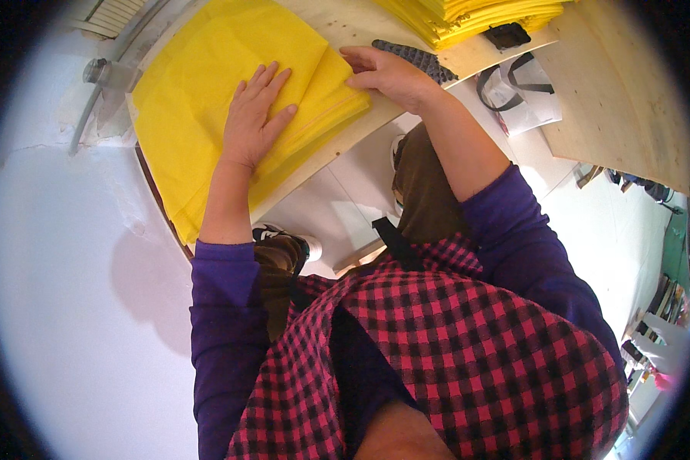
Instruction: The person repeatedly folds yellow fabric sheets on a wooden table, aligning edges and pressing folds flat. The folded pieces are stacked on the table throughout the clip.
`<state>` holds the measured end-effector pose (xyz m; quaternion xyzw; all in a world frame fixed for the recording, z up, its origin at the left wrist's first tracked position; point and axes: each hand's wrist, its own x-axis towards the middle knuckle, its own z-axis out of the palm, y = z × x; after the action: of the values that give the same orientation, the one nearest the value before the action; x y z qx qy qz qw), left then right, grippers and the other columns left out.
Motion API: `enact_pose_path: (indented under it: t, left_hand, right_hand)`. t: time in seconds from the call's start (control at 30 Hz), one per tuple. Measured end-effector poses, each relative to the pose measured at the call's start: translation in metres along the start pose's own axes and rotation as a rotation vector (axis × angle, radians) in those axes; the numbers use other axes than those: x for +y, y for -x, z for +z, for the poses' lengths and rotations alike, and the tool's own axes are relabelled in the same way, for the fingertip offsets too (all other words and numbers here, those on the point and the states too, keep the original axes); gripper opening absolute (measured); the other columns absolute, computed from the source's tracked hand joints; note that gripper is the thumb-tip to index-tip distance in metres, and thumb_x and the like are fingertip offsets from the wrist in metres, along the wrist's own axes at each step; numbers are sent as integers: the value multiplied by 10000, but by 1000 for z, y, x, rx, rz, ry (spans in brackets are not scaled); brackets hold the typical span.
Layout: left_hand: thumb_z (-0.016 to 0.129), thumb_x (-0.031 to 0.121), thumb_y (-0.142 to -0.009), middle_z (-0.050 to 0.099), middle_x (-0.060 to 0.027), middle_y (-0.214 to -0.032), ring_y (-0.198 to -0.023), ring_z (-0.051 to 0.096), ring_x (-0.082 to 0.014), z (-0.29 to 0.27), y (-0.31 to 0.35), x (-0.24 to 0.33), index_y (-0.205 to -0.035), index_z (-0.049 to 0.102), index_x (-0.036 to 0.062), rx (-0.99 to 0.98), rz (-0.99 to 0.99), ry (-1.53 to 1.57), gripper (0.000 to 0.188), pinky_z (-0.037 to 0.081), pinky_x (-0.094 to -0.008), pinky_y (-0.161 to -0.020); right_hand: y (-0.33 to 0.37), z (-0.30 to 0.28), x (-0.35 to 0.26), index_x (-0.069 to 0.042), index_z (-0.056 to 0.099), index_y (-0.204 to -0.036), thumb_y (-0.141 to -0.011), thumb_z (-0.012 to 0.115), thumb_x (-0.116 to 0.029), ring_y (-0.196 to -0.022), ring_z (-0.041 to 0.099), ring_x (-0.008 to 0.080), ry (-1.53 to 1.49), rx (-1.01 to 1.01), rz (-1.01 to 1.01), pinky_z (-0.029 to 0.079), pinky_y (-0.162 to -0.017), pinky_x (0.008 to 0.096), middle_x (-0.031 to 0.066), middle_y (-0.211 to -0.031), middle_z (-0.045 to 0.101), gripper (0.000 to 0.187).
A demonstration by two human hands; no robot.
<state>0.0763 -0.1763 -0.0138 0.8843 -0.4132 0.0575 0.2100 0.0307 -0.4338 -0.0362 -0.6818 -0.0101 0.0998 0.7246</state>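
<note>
A pile of yellow, cloth-like sheets (199, 92) lies on the wooden table, its layers showing along the right side. My left hand (254, 123) rests flat on the top sheet with its fingers spread. At the pile's right edge is my right hand (395, 77), thumb and forefinger stretched out with a gap between them. Its fingertips touch or nearly touch the sheets' edge; no sheet shows gripped between them. Just beyond that hand lies a dark grey, textured object (415, 60), partly covered by it.
Another yellow stack (468, 23) sits at the far right, with a small black object (507, 35) at its edge. A white bag with dark handles (525, 96) stands below, beside a wooden panel (621, 92). A white wall (77, 307) and a pipe (84, 119) border the left.
</note>
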Motion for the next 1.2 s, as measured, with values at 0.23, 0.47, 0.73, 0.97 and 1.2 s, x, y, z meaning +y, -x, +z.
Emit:
enact_pose_path:
  t: [0.23,0.47,0.73,0.97,1.2]
  left_hand:
    - [535,387,-852,380,-127,-1440,-1344,323,-320,0,0,0,-1339,469,126,3,9,-14,557,215,-490,-1097]
    - [523,405,-857,384,-133,-1436,-1341,326,-326,0,0,-1,-1338,470,124,4,16,1,560,217,-491,-1096]
    - [501,533,-835,380,-146,-1435,-1345,317,-329,0,-1,-1,-1336,472,115,3,41,-1,653,217,-502,-1093]
    - [500,551,-830,339,-194,-1448,-1364,273,-348,-2,2,-2,-1354,423,36,-20,38,9,739,178,-485,-1112]
    - [493,379,-875,379,-158,-1431,-1343,318,-319,4,2,-5,-1297,469,-3,38,0,50,570,208,-470,-1104]
  right_hand:
    - [-8,6,2,21,352,-1378,-778,691,-192,-1219,475,237,220,133,-79,389,-1009,321,173,-1321,484,722]
    - [-19,15,3,-58,447,-1337,-715,737,-361,-1194,501,301,510,322,-174,403,-1006,375,196,-1299,505,750]
    - [-34,22,6,-154,648,-1098,-717,713,-286,-1231,439,288,771,423,-586,351,-1040,381,123,-1248,551,408]
    - [-61,20,-9,-92,689,-848,-719,704,-249,-992,570,292,695,452,-807,423,-927,390,83,-956,654,204]
    - [-86,27,-11,-94,682,-895,-741,692,-263,-1019,563,299,756,422,-841,435,-913,385,94,-1002,647,229]
